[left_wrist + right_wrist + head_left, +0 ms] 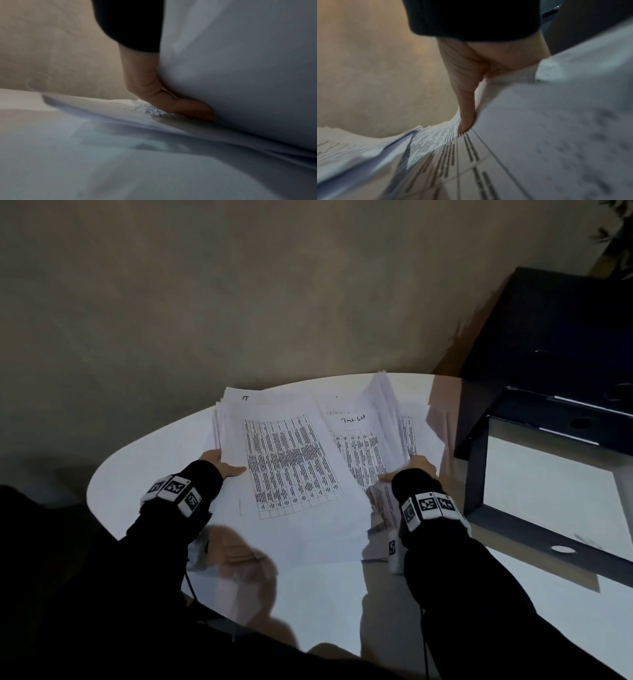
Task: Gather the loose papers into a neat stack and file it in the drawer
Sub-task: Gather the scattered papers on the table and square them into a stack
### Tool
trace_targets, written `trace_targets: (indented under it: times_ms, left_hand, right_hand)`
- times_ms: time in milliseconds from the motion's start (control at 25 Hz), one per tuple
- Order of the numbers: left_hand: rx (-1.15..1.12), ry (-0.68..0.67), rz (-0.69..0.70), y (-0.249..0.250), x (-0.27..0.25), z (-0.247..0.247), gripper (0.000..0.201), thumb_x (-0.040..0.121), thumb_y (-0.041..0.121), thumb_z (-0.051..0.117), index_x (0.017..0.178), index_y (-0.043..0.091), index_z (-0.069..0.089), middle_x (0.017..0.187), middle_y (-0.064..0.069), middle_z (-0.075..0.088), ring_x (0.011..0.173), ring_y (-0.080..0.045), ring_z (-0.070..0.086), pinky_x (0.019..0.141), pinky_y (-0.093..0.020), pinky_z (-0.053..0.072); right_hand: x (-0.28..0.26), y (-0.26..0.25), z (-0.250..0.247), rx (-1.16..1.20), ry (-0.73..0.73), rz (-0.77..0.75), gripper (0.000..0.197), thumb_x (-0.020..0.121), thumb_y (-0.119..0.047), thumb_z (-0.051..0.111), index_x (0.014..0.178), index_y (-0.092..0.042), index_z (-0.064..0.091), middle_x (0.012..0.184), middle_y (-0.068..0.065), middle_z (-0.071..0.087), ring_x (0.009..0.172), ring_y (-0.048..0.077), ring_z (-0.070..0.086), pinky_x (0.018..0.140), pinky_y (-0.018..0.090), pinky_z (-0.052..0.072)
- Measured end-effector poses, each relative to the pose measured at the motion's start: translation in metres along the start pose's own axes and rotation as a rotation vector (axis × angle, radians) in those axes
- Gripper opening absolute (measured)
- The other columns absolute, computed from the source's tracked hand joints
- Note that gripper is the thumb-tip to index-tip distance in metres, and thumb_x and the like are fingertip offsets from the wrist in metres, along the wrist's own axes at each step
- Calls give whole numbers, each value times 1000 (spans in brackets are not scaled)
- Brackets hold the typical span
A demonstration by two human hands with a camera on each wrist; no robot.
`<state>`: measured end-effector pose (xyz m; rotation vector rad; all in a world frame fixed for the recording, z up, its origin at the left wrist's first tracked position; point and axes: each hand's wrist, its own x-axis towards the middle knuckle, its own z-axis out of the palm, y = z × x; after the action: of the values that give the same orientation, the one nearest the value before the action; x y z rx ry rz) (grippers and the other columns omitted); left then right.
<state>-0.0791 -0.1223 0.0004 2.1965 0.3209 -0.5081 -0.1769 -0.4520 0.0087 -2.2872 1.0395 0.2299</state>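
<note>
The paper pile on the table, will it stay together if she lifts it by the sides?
Probably floppy: the sheets already curl up beside the right hand. Likely to slide apart, since edges are fanned and uneven near the left hand.

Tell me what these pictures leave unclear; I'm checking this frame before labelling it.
- Left hand fingers: head view, hidden under the papers; left wrist view shows only the thumb.
- Right hand fingers: hidden behind lifted sheets.
- Printed tables: too small and blurred to read.
- Black drawer unit: cut off by the right edge; inside unseen.
</note>
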Motion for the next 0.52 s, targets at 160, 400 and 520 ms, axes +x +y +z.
trace_targets:
  times_ms: [160,400,520]
  left_hand:
    - [24,-31,18,-5,4,4,59,81,6,72,135,-5,50,136,-21,55,125,-36,54,107,-44,41]
    - [20,-12,40,-7,8,12,52,88,10,66,134,-7,50,136,-23,55,125,-36,54,105,-42,41]
    - [-20,14,-2,-1,6,15,57,96,31,52,139,-6,43,141,-24,49,127,-36,50,109,-41,36]
  right_hand:
    - [-28,-23,-46,73,288,-110,26,93,-12,51,115,-5,62,117,22,63,109,41,59,93,44,49]
    - [-61,-59,-121,607,780,-290,35,96,-20,44,128,-14,57,122,17,65,112,32,61,92,32,46]
    - [-59,-65,-92,576,586,-322,32,97,-23,45,118,-6,62,115,21,67,105,35,62,82,31,45]
